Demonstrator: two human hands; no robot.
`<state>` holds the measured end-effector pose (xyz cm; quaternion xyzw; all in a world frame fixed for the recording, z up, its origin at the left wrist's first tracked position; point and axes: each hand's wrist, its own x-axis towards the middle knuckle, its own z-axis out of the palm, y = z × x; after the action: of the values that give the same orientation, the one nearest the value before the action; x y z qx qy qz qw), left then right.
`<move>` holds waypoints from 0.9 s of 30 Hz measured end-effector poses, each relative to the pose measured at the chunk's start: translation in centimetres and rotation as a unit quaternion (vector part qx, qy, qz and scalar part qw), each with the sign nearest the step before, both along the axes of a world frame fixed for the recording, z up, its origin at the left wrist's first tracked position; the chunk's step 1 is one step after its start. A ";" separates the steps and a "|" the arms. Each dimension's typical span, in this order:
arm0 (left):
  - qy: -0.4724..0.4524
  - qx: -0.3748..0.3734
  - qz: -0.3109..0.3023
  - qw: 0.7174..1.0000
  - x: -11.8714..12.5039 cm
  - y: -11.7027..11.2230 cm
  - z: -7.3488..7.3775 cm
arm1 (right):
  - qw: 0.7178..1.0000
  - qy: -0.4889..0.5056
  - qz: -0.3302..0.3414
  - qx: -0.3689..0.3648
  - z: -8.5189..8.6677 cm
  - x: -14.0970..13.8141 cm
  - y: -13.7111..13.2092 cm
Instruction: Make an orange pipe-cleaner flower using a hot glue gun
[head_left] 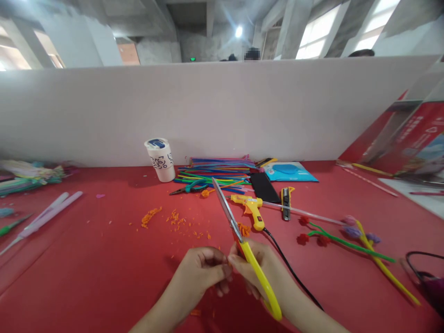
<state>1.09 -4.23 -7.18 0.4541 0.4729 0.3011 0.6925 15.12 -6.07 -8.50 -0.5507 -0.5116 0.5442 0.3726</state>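
Note:
My right hand [272,266] is closed around a pair of scissors [259,273] with yellow handles, their blades together and pointing up and away. Its thumb and fingertips also pinch close to those of my left hand [199,268]. My left fingers are pressed together, and whatever sits between them is too small to make out; a speck of orange shows at the fingertips. Just beyond the right hand lies an orange fuzzy clump [244,229], partly behind the blades. Orange trimmings [176,219] are scattered on the red table [104,273] ahead of my left hand.
A yellow glue gun [255,213] with a black cord lies beyond my right hand. Behind it are pipe cleaners [218,171], pliers [189,187], a black phone-like slab [264,187], a utility knife [286,203] and a white cup [160,159]. Pipe-cleaner flowers [347,243] lie right.

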 end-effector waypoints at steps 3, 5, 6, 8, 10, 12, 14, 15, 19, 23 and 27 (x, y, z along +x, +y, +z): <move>-0.010 0.003 0.030 0.999 -0.2 0.1 -0.1 | 0.998 -0.037 -0.008 0.043 0.5 0.3 0.0; -0.040 0.020 0.078 0.996 -0.6 0.3 -0.1 | 0.991 -0.101 -0.014 0.087 0.8 0.8 -0.1; -0.061 0.032 0.106 0.992 -0.9 0.5 0.0 | 0.983 -0.150 -0.011 0.104 0.9 1.1 -0.2; -0.102 0.051 0.158 0.981 -1.5 0.7 0.2 | 0.956 -0.264 0.011 0.126 0.9 1.5 -0.5; -0.133 0.062 0.190 0.971 -1.9 1.0 0.6 | 0.922 -0.357 0.042 0.142 0.7 1.7 -0.9; -0.158 0.064 0.207 0.963 -2.1 1.1 0.9 | 0.895 -0.410 0.069 0.164 0.5 1.6 -1.3; -0.178 0.065 0.216 0.958 -2.3 1.1 1.2 | 0.879 -0.431 0.086 0.183 0.2 1.3 -1.6; -0.187 0.065 0.221 0.955 -2.3 1.1 1.3 | 0.873 -0.439 0.091 0.191 0.0 1.1 -1.7; -0.224 0.057 0.231 0.945 -2.4 0.9 1.3 | 0.852 -0.463 0.105 0.220 -0.6 0.8 -1.8; -0.252 0.047 0.237 0.937 -2.4 0.8 1.2 | 0.848 -0.467 0.105 0.229 -1.2 0.8 -1.9; -0.257 0.044 0.237 0.936 -2.3 0.9 1.2 | 0.841 -0.474 0.111 0.236 -1.7 0.9 -2.0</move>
<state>-1.21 -3.29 -5.98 0.2661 0.3587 0.5834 0.6784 16.04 -8.07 -10.20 -0.5769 -0.7962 0.1170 0.1401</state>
